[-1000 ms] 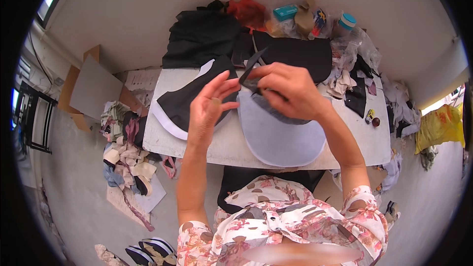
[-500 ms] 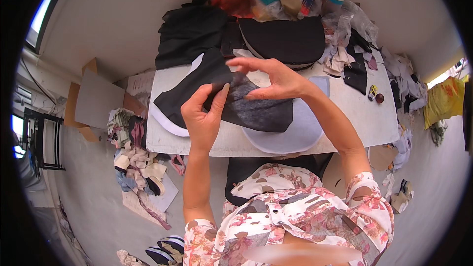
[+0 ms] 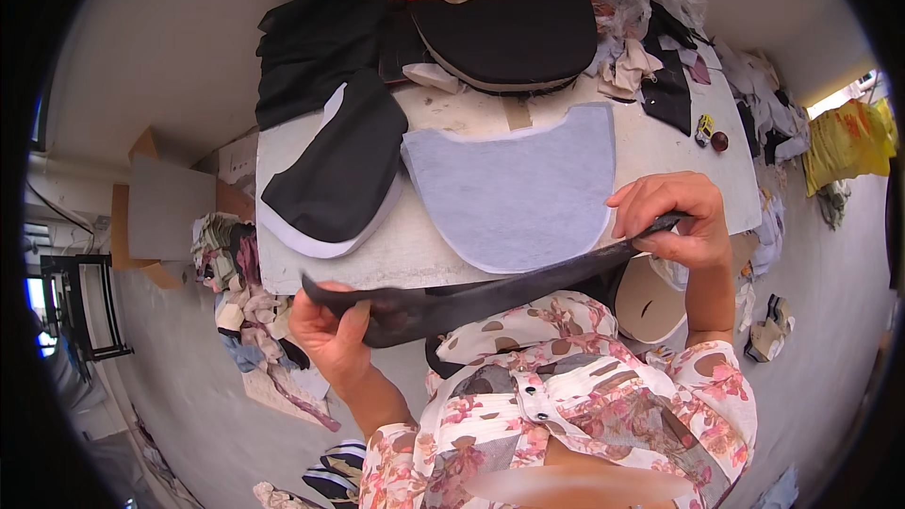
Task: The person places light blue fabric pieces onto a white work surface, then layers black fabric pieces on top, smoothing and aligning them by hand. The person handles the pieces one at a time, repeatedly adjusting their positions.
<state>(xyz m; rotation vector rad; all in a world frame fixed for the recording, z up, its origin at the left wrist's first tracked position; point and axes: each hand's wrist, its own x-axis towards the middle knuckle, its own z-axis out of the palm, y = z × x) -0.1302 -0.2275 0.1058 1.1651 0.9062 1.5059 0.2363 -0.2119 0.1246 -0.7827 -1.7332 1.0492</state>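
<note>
Between my hands a piece of thin black fabric [image 3: 481,294] is stretched out, over the table's front edge and my lap. My left hand [image 3: 332,332] pinches its left end, thumb on top. At the upper right end my right hand [image 3: 681,217] grips it with bent fingers. Just beyond the fabric lies a pale grey-blue half-round cut piece [image 3: 514,184], its notched straight side facing away from me. Left of it, black curved fabric pieces [image 3: 344,165] rest on a white piece [image 3: 363,243] whose edge shows.
Farther back on the white table [image 3: 726,179] sit a stack of black half-round pieces [image 3: 509,33] and folded black cloth [image 3: 320,52]. Scraps [image 3: 627,71], plastic bags and a toy car [image 3: 704,130] lie at the right. Fabric heaps and a cardboard box [image 3: 174,207] stand left.
Both hands have drawn a black piece off the pile toward me and spread apart, pulling it out lengthwise. The grey-blue piece is now uncovered. My view has tipped down.
</note>
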